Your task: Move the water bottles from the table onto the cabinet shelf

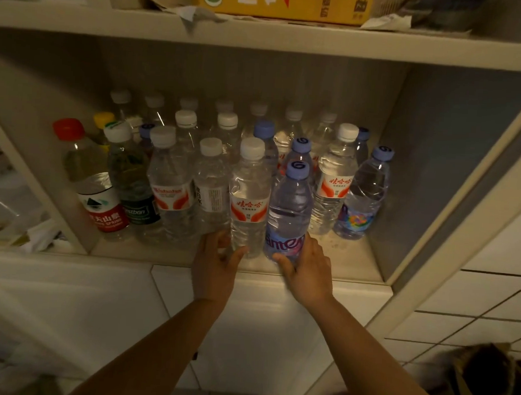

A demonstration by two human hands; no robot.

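Left hand (215, 263) curling round base of clear plastic white-capped bottle with red-and-white label (249, 196); right hand (305, 268) gripping base of blue-tinted plastic bottle with purple cap (289, 211). Both standing upright, touching, at front edge of cream cabinet shelf (350, 257), crowding against rows of other water bottles (195, 150) behind.

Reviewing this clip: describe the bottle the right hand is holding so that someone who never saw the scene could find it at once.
Look at the open cabinet shelf crowded with water bottles. At its front edge, near the middle, the right hand grips the base of the blue-tinted bottle. Unlike the clear white-capped bottle touching its left side, held by the left hand, it has a lilac cap and a purple label.
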